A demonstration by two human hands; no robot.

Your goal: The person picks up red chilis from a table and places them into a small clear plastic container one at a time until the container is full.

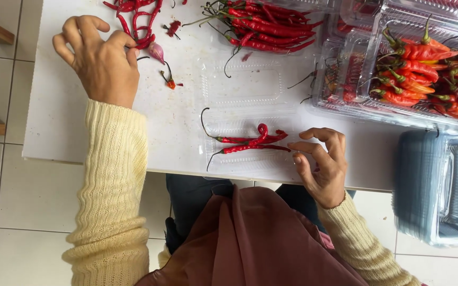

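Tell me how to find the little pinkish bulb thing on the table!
Start at the white table and go to its far edge, where the left hand reaches into a loose pile of long red chilies. Just right of that hand's fingertips lies the small bulb. It is round and pale purple-pink; everything around it is thin and red.

table [59, 132]: open clamshell tray [250, 127] at near edge, chillies [253, 142] in its front half; right hand [322, 164] just right of them. left hand [99, 58] far left, touching loose chillies [139, 26]. chilli pile [269, 26] behind tray. filled trays [425, 69] right; stacked containers [441, 185] before them.
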